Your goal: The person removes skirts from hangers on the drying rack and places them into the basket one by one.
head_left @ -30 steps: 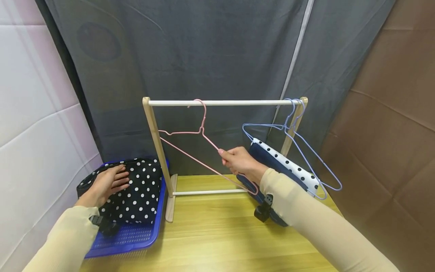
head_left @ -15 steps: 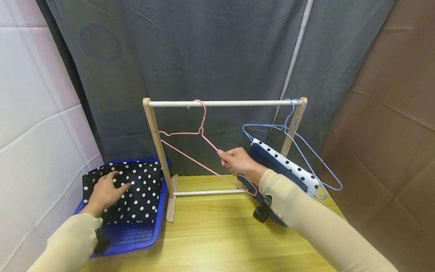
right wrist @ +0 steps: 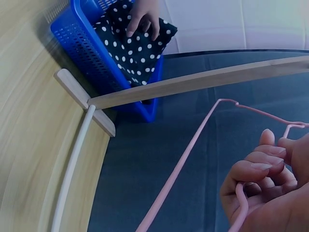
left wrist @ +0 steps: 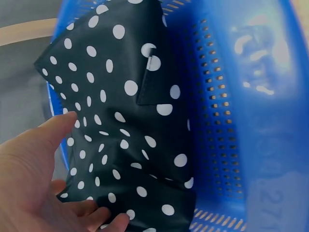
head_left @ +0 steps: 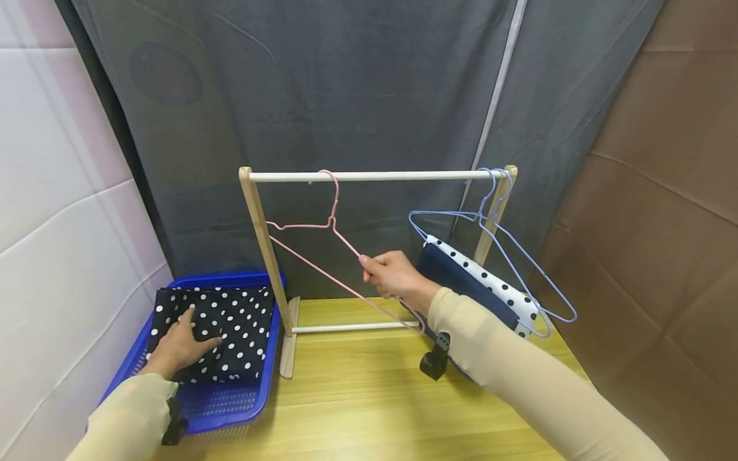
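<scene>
- A grey curtain (head_left: 369,83) hangs behind a yellow table (head_left: 346,397).
- The left hand (head_left: 181,346) has come lower over the dotted cloth (head_left: 245,333), its thumb and fingers spread wide.
- The cloth now lies flatter in the basket (head_left: 230,419); it seems laid down rather than lifted, and is not on the hanger (right wrist: 178,166).
- The right hand (head_left: 393,275) still grips the pink hanger, hooked on the rack (head_left: 392,176).
- Faint marks (left wrist: 256,63) on the basket can't be read; no brand shows.
</scene>
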`<control>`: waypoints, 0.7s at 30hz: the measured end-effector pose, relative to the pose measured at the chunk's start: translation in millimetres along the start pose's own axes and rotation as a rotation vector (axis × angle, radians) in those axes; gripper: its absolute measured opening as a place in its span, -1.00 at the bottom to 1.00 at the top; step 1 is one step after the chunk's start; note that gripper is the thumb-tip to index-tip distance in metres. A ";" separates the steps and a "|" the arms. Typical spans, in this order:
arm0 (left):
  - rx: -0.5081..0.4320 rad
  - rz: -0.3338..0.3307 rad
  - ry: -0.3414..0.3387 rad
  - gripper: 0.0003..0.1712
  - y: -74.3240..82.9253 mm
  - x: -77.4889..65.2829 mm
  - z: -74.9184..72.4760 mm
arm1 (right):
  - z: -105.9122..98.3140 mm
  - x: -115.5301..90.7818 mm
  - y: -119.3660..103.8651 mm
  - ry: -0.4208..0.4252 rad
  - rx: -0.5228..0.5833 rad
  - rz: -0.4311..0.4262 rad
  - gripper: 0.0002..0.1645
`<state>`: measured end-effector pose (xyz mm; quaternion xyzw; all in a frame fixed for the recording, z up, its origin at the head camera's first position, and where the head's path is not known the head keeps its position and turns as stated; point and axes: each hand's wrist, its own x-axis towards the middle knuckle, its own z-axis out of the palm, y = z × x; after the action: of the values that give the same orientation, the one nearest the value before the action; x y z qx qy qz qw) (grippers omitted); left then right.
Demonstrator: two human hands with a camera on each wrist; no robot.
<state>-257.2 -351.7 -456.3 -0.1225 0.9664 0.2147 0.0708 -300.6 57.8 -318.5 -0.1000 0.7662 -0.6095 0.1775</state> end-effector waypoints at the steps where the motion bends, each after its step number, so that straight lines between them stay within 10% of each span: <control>1: -0.006 -0.005 0.000 0.27 -0.3 -0.4 0.6 | 1.1 0.1 -0.8 0.000 -0.001 -0.001 -0.50; 21: 0.097 -0.042 -0.115 0.33 4.7 -7.5 14.6 | 17.7 5.2 -4.5 0.006 -0.028 -0.006 -0.51</control>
<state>-250.0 -339.7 -466.2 -0.1267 0.9671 0.1729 0.1368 -298.7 38.9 -318.3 -0.1028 0.7747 -0.5997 0.1721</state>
